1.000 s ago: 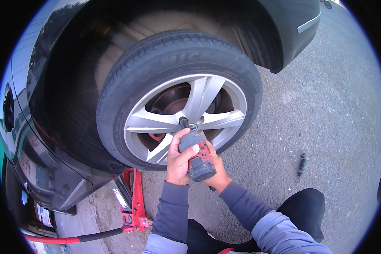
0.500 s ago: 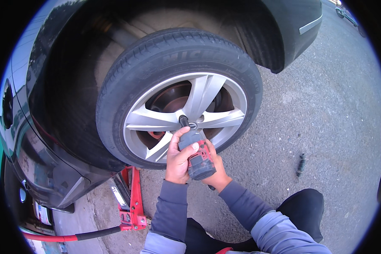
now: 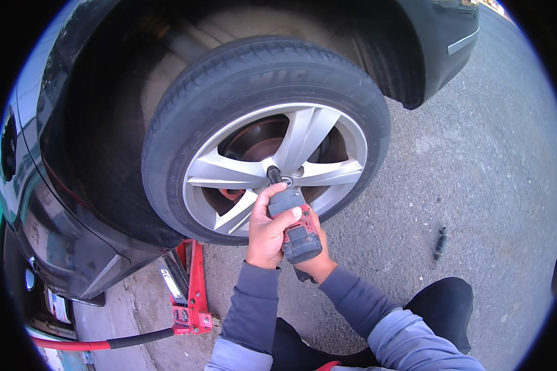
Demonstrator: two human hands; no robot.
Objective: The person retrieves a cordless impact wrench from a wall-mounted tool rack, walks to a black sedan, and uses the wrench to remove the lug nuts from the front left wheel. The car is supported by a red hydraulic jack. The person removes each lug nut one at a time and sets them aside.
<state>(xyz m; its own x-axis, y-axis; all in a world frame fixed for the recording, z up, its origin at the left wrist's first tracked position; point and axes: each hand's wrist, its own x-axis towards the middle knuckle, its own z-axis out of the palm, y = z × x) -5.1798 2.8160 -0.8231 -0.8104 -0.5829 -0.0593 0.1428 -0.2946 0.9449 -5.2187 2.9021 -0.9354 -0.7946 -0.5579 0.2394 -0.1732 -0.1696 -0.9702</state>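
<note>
Both of my hands are closed round a red and grey cordless impact wrench. My left hand wraps the body from the left, its index finger stretched along the front and its thumb over the top. My right hand grips the handle, mostly hidden under the tool. A black socket on the wrench's nose reaches into a lug hole near the hub of the silver five-spoke wheel; the fastener inside is hidden. Round the rim sits a black tire, and a rusty brake disc shows between the spokes.
A red floor jack with a red and black handle stands under the dark car, left of my arms. On the rough pavement to the right lies a small dark object. My knee is at lower right.
The wheel, wrench and hands sit slightly farther right in view, the view itself having shifted a little. The wrench's rear is turned slightly more to the right; both hands keep their grip.
</note>
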